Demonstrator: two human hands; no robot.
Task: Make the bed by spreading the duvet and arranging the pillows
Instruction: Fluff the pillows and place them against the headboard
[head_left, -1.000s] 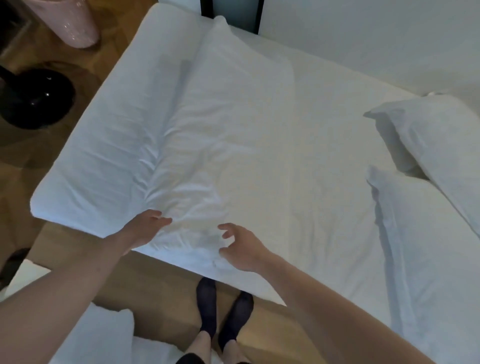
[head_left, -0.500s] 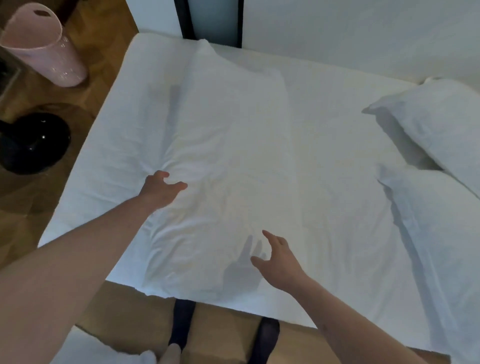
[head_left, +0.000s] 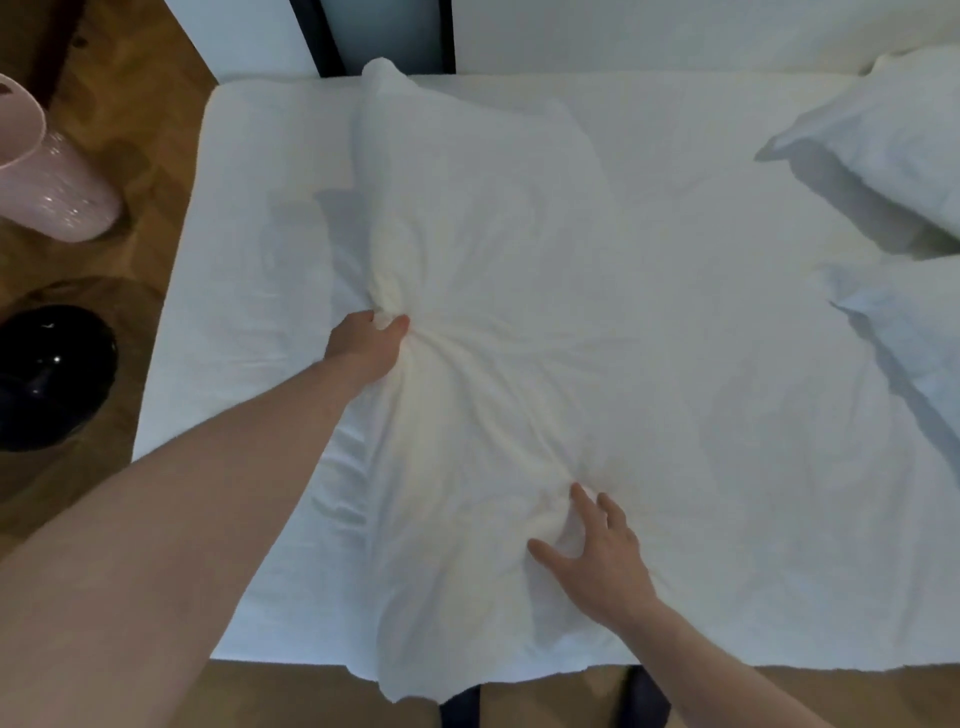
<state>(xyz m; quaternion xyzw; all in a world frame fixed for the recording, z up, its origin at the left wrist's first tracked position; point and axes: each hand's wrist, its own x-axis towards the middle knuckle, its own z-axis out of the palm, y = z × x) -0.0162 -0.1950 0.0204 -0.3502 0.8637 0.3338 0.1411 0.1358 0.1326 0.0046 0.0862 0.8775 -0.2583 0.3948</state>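
Head view, both hands (head_left: 363, 345) (head_left: 597, 561) gripping bunched white duvet (head_left: 493, 312) on bed (head_left: 727, 415)

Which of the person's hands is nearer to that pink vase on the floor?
Left. The left hand grips the folded duvet on the side towards the pink vase; the right hand pinches cloth farther away, near the bed's front edge.
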